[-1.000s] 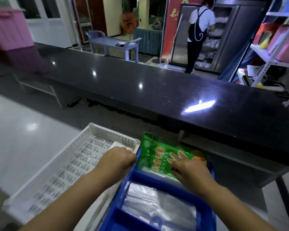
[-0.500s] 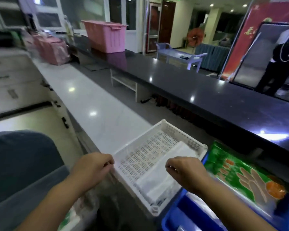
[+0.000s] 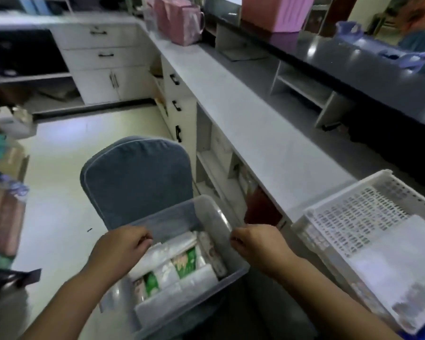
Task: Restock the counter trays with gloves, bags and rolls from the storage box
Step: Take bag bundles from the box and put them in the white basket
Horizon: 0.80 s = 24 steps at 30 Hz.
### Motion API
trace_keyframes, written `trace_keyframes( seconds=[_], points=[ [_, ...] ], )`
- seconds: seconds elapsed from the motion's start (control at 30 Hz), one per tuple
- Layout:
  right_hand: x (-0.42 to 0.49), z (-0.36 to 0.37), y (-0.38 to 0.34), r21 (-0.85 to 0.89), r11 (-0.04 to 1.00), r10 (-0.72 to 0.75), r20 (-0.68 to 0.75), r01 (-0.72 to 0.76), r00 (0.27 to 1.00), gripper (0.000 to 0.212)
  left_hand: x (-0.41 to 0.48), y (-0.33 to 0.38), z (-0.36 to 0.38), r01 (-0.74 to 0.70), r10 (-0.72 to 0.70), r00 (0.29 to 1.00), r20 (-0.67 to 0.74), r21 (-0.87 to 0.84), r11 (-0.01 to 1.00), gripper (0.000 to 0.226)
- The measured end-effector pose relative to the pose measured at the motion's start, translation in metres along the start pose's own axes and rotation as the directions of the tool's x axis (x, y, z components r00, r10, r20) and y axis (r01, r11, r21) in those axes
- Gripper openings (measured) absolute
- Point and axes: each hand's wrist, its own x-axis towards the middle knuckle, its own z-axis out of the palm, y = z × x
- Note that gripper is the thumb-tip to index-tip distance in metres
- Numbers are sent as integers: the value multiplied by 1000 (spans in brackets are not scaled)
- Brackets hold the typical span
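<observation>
Head view: from left to right, the left hand (image 3: 123, 244), the storage box (image 3: 221, 220) with its stock, the right hand (image 3: 255, 244) and the white tray (image 3: 349, 204) are recorded.

The left hand is held over the box's near-left part, fingers curled, thumb and fingertips pinched together above a clear packet (image 3: 167, 251). Whether anything is actually gripped cannot be told; motion blur obscures the contact.

The box is clear plastic and open-topped, and sits below counter height in front of a blue chair back (image 3: 138, 177). What supports it is hidden. It is packed tight with clear film packets, two green-printed packs (image 3: 187, 262) standing on edge, and a whitish roll (image 3: 199, 278) lying across the near side.

The right hand is placed at the box's right rim, fingers bent toward it; contact is judged likely but is not confirmed.

The tray rests on the white counter (image 3: 268, 143), well to the right, with a flat white pack (image 3: 407, 253) lying in it.

Risks, as judged:
- The stock is wedged; one item pulled out could drag its neighbours up and spill them.
- The film is slick, so a light pinch could slip.
- The box could tip if pulled by one rim only.
</observation>
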Motion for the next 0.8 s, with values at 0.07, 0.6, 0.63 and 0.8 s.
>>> trace_keyframes(
  seconds=[0.07,0.6,0.63,0.8],
  points=[
    [21,21,-21,9,1000,4,73,-5,997,33,-6,-33,-2,37,-37,999,18,0,999,7],
    [124,212,-56,121,989,-2,598,-87,802,26,-14,-118,38,171,-160,961,227,-32,985,17],
    [132,228,-56,104,991,3,634,-89,774,28,-12,-118,45,185,-172,958,229,-36,982,18],
    [155,303,-57,24,999,-41,712,33,701,37,-1,-123,86,230,-226,933,279,17,973,24]
  ],
)
